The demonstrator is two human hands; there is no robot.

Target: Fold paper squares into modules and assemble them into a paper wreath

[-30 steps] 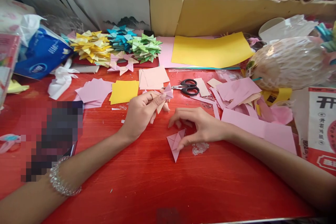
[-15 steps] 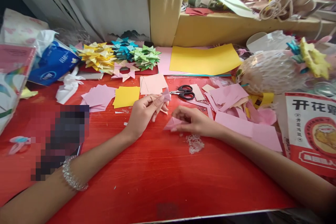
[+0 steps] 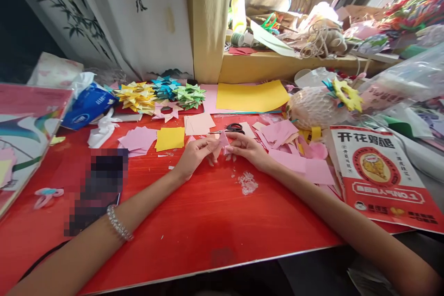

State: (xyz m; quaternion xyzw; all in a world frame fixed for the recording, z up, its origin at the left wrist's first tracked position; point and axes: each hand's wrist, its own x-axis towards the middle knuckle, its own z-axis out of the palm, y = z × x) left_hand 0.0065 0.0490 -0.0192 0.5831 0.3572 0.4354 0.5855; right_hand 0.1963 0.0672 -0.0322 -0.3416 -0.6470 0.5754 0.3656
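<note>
Pinching folded pink paper [image 3: 222,143] between thumb and fingers, the left hand [image 3: 196,155] faces the right hand [image 3: 251,150], which grips the paper's other side, over the desk [image 3: 194,236], well in from its near edge. Just beyond lie black-handled scissors [image 3: 235,127]. Stacks of folded stars [image 3: 136,97] line the far edge; a printed packet [image 3: 383,175] lies toward the near right corner.

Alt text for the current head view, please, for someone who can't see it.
A left hand and right hand meet above a red table, pinching folded pink paper. Behind them lie scissors, yellow paper squares and spiky folded-paper stacks; a printed packet lies at the right.
</note>
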